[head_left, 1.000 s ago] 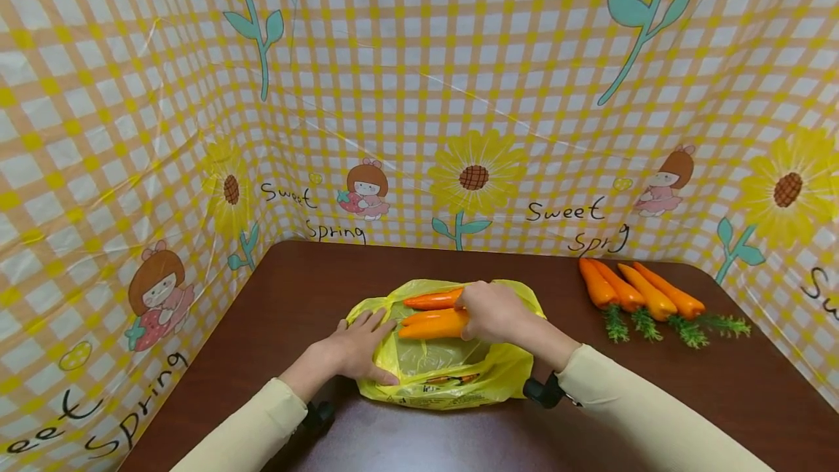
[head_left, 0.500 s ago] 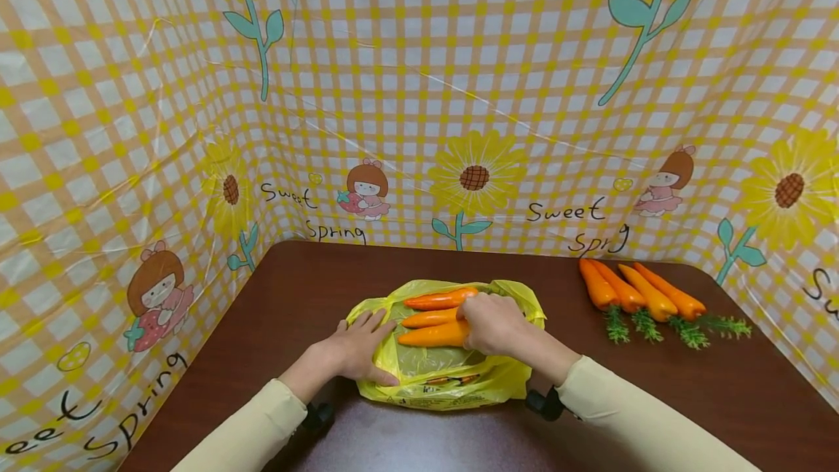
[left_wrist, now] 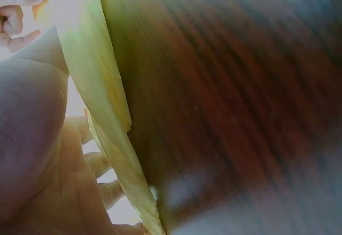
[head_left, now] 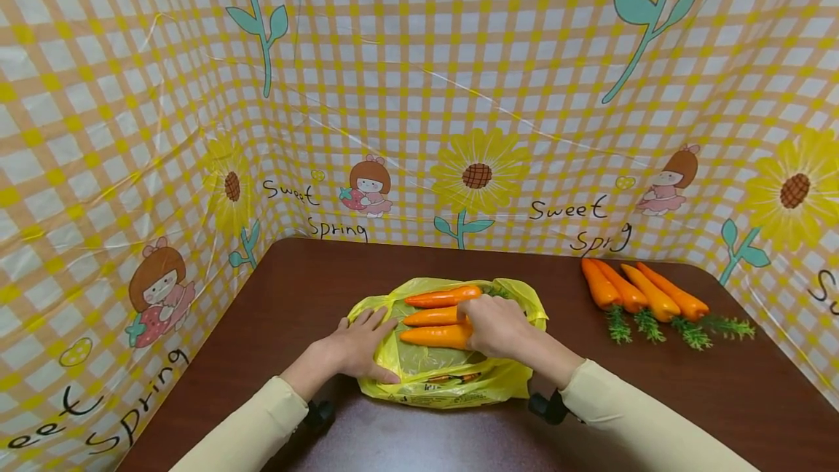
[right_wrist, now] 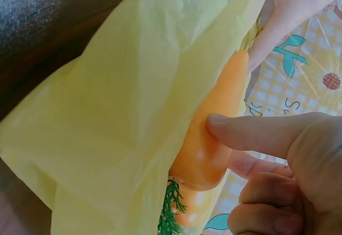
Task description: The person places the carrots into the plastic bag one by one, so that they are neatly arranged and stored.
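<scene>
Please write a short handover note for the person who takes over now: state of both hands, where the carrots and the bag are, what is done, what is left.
Left hand: flat, pressing the yellow bag onto the table.
Right hand: holds the nearest carrot by its leafy end.
Done: three carrots lie side by side on the bag, tips pointing left.
Left: four carrots wait at the table's far right corner.

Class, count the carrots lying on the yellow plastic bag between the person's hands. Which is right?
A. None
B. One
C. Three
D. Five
C: the head view shows three carrots lying side by side on the yellow bag, the right hand at their leafy ends, while four more carrots lie apart on the table.
</scene>
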A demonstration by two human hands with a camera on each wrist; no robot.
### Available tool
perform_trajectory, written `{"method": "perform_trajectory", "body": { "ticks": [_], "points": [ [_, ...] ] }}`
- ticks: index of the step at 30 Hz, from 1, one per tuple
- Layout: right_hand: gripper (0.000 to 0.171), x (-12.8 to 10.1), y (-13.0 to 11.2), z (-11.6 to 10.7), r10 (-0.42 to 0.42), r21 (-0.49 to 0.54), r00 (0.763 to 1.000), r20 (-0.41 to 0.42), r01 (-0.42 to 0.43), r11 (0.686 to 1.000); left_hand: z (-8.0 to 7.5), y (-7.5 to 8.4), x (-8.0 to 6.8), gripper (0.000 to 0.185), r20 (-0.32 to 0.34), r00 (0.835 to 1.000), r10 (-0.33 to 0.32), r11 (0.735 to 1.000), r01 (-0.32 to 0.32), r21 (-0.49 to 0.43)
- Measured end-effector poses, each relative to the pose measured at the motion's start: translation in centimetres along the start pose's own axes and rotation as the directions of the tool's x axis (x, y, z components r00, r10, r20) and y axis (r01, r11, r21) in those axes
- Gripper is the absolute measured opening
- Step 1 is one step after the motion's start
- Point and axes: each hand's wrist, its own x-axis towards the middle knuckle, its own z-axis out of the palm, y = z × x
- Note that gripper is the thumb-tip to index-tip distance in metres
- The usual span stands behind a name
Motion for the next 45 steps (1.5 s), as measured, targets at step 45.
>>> {"method": "perform_trajectory", "body": {
  "ticks": [45],
  "points": [
    [0.035,0.7,1.9,-2.1,0.043,0.108,0.999,0.004,-0.044,0.993,-0.1,0.0,0.0,0.104,0.005,1.000,0.013,1.000,-0.013,-0.014]
  ]
}}
